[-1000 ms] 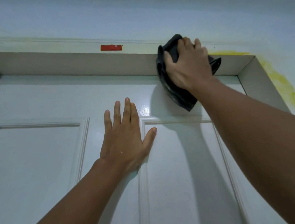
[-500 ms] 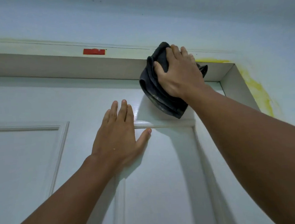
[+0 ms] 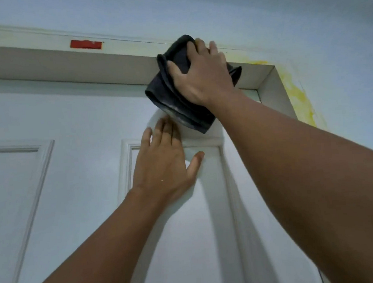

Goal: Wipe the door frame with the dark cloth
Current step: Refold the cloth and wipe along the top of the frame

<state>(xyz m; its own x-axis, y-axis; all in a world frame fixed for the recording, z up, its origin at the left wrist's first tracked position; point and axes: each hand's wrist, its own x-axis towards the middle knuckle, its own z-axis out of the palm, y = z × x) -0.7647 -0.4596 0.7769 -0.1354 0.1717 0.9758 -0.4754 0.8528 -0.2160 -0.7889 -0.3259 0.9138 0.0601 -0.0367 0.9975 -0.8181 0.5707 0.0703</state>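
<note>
- Door frame [image 3: 52, 62], head view: we are looking up at its top rail, which is running from the left edge toward the right corner, where it is meeting the right upright [image 3: 273, 94].
- We are pressing the dark cloth [image 3: 178, 101] against the rail's front edge and underside, near the right corner; it is bunched in folds, with the lower folds hanging down over the top of the door [image 3: 79, 118].
- Our right hand [image 3: 203, 77] is grasping the cloth, fingers curling over the rail's top edge and thumb spreading across the fabric.
- Our left hand [image 3: 162, 163] is holding nothing; it is lying flat with straight fingers on the door panel, just below the cloth, apparently bracing us.
- A red sticker [image 3: 86, 44] is sitting on the rail's face, well left of the cloth. Yellow staining [image 3: 298, 94] is showing on the wall around the right corner.
- Progress, as a judgement: we are working mid-rail; the corner and the upright are looking not yet done.
- Risks: we are reaching overhead, so the loose folds could be slipping out of our grip; a pale smear is showing on the lowest fold, which could be streaking the door; the wall stain could be transferring onto the frame if the cloth is straying past the corner.
</note>
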